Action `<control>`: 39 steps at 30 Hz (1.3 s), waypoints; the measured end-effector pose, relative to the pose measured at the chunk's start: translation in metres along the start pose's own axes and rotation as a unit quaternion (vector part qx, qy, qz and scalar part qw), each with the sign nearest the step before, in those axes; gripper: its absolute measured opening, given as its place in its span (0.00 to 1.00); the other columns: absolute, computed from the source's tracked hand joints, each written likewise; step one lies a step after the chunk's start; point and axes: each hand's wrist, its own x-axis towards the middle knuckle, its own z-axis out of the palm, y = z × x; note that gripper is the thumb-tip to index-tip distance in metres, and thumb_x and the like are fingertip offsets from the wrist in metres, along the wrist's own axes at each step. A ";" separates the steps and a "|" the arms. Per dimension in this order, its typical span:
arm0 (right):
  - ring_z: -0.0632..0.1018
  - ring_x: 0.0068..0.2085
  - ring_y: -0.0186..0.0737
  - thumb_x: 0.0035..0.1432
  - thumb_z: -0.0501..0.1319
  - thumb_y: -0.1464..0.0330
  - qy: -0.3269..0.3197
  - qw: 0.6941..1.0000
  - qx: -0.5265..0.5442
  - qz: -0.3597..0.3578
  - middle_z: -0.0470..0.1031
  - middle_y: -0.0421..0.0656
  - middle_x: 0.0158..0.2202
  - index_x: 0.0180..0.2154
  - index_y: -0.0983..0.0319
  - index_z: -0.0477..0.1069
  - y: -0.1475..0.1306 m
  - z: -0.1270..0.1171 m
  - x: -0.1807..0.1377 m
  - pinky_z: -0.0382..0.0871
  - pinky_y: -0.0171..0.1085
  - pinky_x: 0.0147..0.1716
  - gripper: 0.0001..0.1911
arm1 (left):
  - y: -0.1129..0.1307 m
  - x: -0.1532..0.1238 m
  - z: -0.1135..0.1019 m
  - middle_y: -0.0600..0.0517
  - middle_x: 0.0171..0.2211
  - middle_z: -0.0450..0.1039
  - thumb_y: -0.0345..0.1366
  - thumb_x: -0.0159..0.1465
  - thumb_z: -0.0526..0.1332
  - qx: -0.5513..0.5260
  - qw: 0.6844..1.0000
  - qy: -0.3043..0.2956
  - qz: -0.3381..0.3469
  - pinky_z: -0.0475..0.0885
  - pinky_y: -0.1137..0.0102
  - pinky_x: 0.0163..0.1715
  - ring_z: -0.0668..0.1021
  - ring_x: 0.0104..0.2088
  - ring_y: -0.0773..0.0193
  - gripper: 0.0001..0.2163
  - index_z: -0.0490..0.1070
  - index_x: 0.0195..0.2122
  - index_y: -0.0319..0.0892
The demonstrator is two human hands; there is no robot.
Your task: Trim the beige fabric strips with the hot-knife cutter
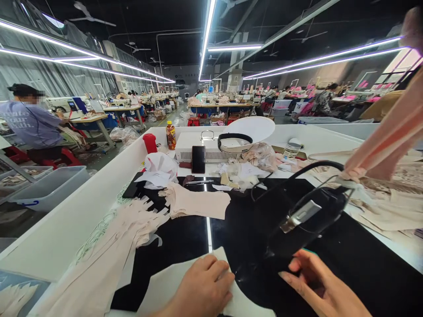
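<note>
A pale cream fabric piece (165, 281) with curved edges lies on the black work surface close to me. My left hand (206, 284) is on top of it, its fingers bent and drawn together at the fabric's right edge; the thumb is hidden. My right hand (312, 279) is just to the right, thumb and forefinger apart, with nothing visible between them. Just beyond it hangs a blurred black tool (307, 215) with a metal plate and a cable, probably an iron, slung from a knotted pink cloth strip (373, 132). A cut fabric stack (198, 202) lies farther back.
Long fabric pieces (109, 255) heap along the left. More fabric (390, 207) piles up at right. Behind stand a phone (198, 159), a white metal box (188, 147), a drink bottle (171, 135) and a red cup (150, 143). A seated co-worker (29, 119) is beyond the left wall.
</note>
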 end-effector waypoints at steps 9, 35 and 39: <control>0.82 0.51 0.59 0.42 0.79 0.50 0.143 0.933 0.242 -0.224 0.80 0.51 0.53 0.54 0.54 0.69 -0.075 0.009 0.017 0.78 0.51 0.47 0.40 | -0.001 -0.001 0.016 0.50 0.56 0.78 0.45 0.69 0.67 0.016 0.999 0.037 -0.020 0.74 0.66 0.42 0.80 0.49 0.56 0.16 0.73 0.54 0.44; 0.75 0.28 0.33 0.63 0.68 0.72 -0.001 0.846 0.428 -0.319 0.74 0.35 0.35 0.58 0.49 0.62 -0.117 0.106 0.021 0.74 0.35 0.28 0.27 | -0.012 -0.016 0.024 0.54 0.55 0.80 0.46 0.81 0.45 0.113 0.986 0.122 0.012 0.74 0.70 0.43 0.80 0.50 0.63 0.22 0.79 0.53 0.43; 0.74 0.28 0.32 0.64 0.68 0.73 -0.009 0.847 0.422 -0.323 0.74 0.35 0.36 0.59 0.48 0.62 -0.115 0.109 0.022 0.74 0.35 0.28 0.27 | -0.012 -0.017 0.026 0.55 0.55 0.80 0.44 0.80 0.45 0.109 0.987 0.122 0.002 0.75 0.70 0.42 0.80 0.49 0.62 0.21 0.78 0.53 0.43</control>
